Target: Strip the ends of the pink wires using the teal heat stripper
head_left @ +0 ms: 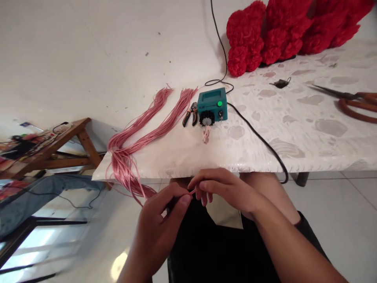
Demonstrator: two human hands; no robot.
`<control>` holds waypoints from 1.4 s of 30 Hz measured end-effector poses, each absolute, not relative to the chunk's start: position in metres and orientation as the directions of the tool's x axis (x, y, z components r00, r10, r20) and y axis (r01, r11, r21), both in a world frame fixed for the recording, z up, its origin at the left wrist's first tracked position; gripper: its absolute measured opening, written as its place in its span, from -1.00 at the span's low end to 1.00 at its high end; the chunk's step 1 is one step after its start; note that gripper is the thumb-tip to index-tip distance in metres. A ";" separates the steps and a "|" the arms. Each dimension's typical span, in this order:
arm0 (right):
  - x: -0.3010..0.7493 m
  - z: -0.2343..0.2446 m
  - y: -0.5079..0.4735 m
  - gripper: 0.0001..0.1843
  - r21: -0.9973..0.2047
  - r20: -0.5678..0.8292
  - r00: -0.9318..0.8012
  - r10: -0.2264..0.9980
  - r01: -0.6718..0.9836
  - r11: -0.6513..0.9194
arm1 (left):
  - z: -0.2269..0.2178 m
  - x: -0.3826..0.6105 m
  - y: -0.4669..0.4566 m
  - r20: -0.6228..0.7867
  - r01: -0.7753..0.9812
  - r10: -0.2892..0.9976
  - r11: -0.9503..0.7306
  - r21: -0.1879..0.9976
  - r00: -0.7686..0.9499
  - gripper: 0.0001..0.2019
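Note:
My left hand (161, 216) and my right hand (226, 190) meet over my lap, just below the table's front edge. Both pinch the same short pink strand (193, 192), which shows only between the fingertips. A large bundle of pink strands (141, 129) lies on the table's left part and hangs over its edge beside my left hand. Straight ahead stands a small teal box (212, 104) with a green lit button and a black toothed wheel, a bit of pink material (206, 134) hanging from the wheel.
Orange-handled pliers (190, 114) lie left of the teal box, and a black cable (259, 137) runs off the table edge. Red fluffy flowers (282, 31) pile at the back, scissors (350, 100) lie far right. A wooden bench (59, 145) stands at left.

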State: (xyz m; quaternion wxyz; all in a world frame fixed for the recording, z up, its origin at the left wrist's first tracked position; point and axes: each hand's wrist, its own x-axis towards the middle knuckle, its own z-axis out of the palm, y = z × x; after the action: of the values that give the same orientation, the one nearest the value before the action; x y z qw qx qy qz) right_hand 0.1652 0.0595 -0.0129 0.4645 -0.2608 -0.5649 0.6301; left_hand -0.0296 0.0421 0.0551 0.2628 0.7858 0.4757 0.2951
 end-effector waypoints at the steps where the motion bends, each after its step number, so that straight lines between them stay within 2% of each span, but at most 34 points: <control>1: 0.166 -0.013 0.059 -0.72 -0.950 0.205 -0.425 0.882 -0.304 0.075 | 0.055 -0.031 0.042 0.191 0.600 0.902 -0.404 0.691 0.388 -0.86; 7: 0.163 -0.012 0.057 -0.72 -0.970 0.169 -0.460 0.871 -0.234 0.064 | 0.047 -0.032 0.041 0.085 0.654 0.911 -0.353 0.668 0.405 -0.82; 11: 0.163 -0.012 0.057 -0.74 -0.988 0.148 -0.435 0.888 -0.114 0.109 | 0.043 -0.033 0.041 0.077 0.671 0.914 -0.347 0.655 0.398 -0.79; 17: 0.164 -0.013 0.056 -0.72 -0.987 0.154 -0.417 0.896 -0.024 0.158 | 0.041 -0.036 0.040 0.075 0.664 0.913 -0.345 0.664 0.400 -0.80; 22: 0.164 -0.012 0.056 -0.70 -0.977 0.193 -0.447 0.873 -0.011 0.211 | 0.039 -0.037 0.039 0.054 0.649 0.918 -0.318 0.692 0.392 -0.80; 29: 0.166 -0.009 0.054 -0.65 -0.983 0.169 -0.473 0.865 -0.021 0.180 | 0.039 -0.038 0.035 0.035 0.619 0.919 -0.291 0.729 0.392 -0.78; 36: 0.166 -0.009 0.054 -0.72 -0.975 0.209 -0.493 0.844 -0.041 0.217 | 0.041 -0.034 0.026 0.039 0.640 0.959 -0.217 0.737 0.280 -0.77; 42: 0.164 -0.011 0.054 -0.78 -0.985 0.109 -0.595 0.796 0.041 0.165 | 0.032 -0.037 0.031 0.029 0.590 0.898 -0.312 0.745 0.439 -0.74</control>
State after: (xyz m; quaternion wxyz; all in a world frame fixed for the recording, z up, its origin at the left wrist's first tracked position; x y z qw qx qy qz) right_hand 0.1638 0.0541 -0.0112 0.3313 -0.3044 -0.6875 0.5700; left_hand -0.0365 0.0314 0.0324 0.3392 0.7774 0.4784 0.2273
